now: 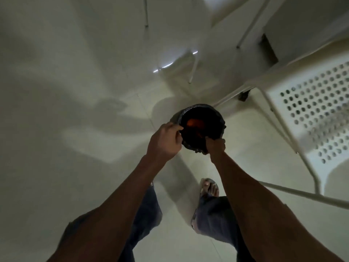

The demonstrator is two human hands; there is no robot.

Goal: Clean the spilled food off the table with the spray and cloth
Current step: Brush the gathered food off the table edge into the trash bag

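Observation:
A small round bin lined with a dark bag (220,118) stands on the pale floor in front of me. Something orange (192,122) lies inside it. My left hand (165,141) grips the bag's rim on the left side. My right hand (216,147) pinches the bag's rim at the near right edge. The spray, the cloth and the table top are not in view.
A white metal chair with a perforated seat (309,114) stands close on the right, its legs (232,96) reaching toward the bin. Another chair's legs (192,69) stand farther back. My sandalled foot (209,187) and jeans are below the bin.

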